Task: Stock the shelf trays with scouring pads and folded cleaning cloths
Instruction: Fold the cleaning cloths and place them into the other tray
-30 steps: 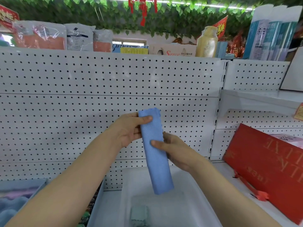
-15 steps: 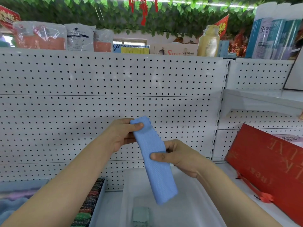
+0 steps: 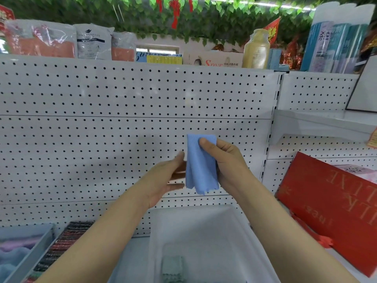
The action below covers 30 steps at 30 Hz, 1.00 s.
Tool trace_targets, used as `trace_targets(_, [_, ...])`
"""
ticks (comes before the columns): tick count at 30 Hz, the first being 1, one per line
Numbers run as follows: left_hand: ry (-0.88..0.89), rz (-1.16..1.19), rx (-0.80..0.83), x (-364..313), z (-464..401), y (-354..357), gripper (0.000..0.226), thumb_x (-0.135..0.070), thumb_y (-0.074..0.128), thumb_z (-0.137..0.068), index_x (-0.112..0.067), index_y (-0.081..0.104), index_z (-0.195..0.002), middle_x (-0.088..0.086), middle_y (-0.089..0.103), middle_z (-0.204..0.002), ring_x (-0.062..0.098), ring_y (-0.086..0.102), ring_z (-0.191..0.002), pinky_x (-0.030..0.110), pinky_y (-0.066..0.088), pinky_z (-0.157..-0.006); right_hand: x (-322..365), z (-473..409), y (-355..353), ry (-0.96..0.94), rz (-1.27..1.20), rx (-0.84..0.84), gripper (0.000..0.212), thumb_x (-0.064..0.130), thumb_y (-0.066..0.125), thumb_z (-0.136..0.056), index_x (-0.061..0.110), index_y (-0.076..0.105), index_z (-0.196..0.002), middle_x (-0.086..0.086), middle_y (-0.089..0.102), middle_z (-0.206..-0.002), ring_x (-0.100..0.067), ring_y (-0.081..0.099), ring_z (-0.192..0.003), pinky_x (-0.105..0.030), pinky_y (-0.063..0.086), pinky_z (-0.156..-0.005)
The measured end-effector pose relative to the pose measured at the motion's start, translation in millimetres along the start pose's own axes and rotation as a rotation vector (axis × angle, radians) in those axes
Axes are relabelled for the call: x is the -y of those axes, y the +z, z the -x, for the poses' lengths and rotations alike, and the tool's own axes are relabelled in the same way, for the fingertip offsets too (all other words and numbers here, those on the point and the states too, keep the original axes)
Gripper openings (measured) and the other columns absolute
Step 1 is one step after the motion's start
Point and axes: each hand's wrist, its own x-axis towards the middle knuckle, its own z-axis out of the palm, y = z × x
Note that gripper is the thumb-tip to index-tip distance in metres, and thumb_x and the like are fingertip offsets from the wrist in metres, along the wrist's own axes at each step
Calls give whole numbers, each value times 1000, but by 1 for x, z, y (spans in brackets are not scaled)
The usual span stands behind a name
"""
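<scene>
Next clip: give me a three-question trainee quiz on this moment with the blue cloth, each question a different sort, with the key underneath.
1. True or false: the right hand pinches the top of the blue cloth with its thumb across the front.
2. Multiple choice: what lies in the white tray below the hands? A) a red box B) a greenish folded cloth C) a yellow bottle
3. Fill in: the left hand has its fingers ____ beside the cloth's left edge, not curled round it.

Key:
1. True.
2. B, the greenish folded cloth near the tray's front.
3. Straight. Whether the fingertips behind the cloth touch it cannot be seen.
</scene>
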Motion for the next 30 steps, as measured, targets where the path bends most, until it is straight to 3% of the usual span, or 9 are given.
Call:
trace_targets(2, [133, 53, -22, -2, 3, 3, 52, -57, 48, -94, -13, 69, -114, -1, 74, -113, 14, 69, -107, 37, 54, -94, -2, -3, -1, 2, -6, -35, 16, 22, 68, -91, 7, 74, -96, -9, 72, -91, -23, 64, -82, -37, 55, -75])
trace_targets(6, [322, -12, -83, -2, 9, 12, 60, -52, 75, -73, -8, 57, -109, 3, 72, -104, 20, 70, -101, 33, 57, -90, -7, -4, 0, 17, -23, -53, 18, 22, 68, -91, 7, 74, -99, -8, 73, -92, -23, 66, -81, -40, 57, -75])
trace_targets(10, [366, -116, -161, 3, 8, 17, 31, -29, 79, -83, -8, 63, -100, 5, 73, -94, 19, 70, -88, 40, 58, -84, -9, -4, 1, 35, -35, -71, 18, 22, 68, -91, 7, 74, -98, -9, 73, -91, -24, 68, -79, -43, 60, -75])
trace_targets(14, [391, -115, -201, 8, 8, 14, 14, -19, 70, -90, -6, 69, -94, 2, 73, -83, 13, 67, -79, 39, 56, -82, -9, -4, -1, 30, -20, -85, 15, 22, 67, -92, 8, 73, -96, -3, 73, -84, -18, 67, -72, -35, 59, -64])
trace_targets(17, [372, -130, -223, 10, 10, 15, 10, -20, 69, -91, -11, 74, -93, 3, 75, -89, 17, 69, -85, 39, 56, -86, -10, -3, -2, 38, -21, -104, 21, 22, 67, -93, 5, 72, -104, -7, 73, -92, -23, 68, -79, -43, 59, -74])
trace_targets(20, [366, -135, -262, 12, 11, 19, 11, -23, 68, -92, -17, 77, -96, -2, 76, -94, 20, 70, -96, 38, 56, -92, -10, -1, 0, 49, -48, -107, 27, 22, 67, -93, 3, 69, -111, -11, 72, -99, -27, 68, -84, -49, 58, -79])
trace_targets(25, [279, -70, -218, 11, 14, 21, 15, -23, 65, -94, -18, 77, -100, 0, 77, -102, 21, 70, -104, 40, 51, -101, -10, 0, 2, 52, -54, -91, 22, 19, 66, -93, 2, 69, -108, -12, 71, -93, -29, 67, -80, -52, 57, -80])
trace_targets(30, [272, 5, -179, 9, 23, 20, 22, -23, 64, -95, -6, 76, -101, 6, 77, -99, 22, 72, -99, 29, 55, -93, -10, 1, 1, 29, -61, -68, 17, 14, 68, -92, 4, 70, -106, -9, 71, -91, -25, 67, -79, -47, 57, -78])
